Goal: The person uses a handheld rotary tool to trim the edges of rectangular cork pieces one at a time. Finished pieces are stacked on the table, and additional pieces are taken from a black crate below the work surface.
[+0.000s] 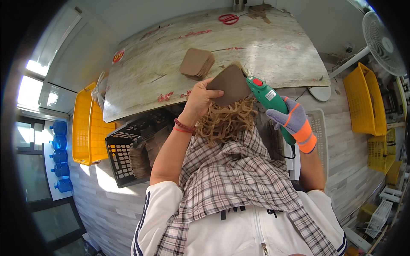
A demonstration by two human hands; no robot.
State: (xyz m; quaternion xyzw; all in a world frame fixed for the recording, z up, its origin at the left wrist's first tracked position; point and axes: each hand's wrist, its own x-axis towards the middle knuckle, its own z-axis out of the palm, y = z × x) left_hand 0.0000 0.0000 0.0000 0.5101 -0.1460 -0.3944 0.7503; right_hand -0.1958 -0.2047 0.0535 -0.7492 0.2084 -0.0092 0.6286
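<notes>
Along table edge [149,106], left hand [200,100] grips brown pad [230,87], right hand [294,119] green tool [270,97] at its rim; tabletop [273,55] stretches beyond.

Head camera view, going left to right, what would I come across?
Blue water bottles, yellow basket, black crate, bare left hand, held brown pad, green power tool, gloved right hand, white fan.

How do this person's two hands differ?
The left hand is bare, while the right hand wears a purple-grey and orange glove. The left hand holds a flat brown piece with rounded corners; the right hand grips an elongated green power tool. Both hands are holding something.
</notes>
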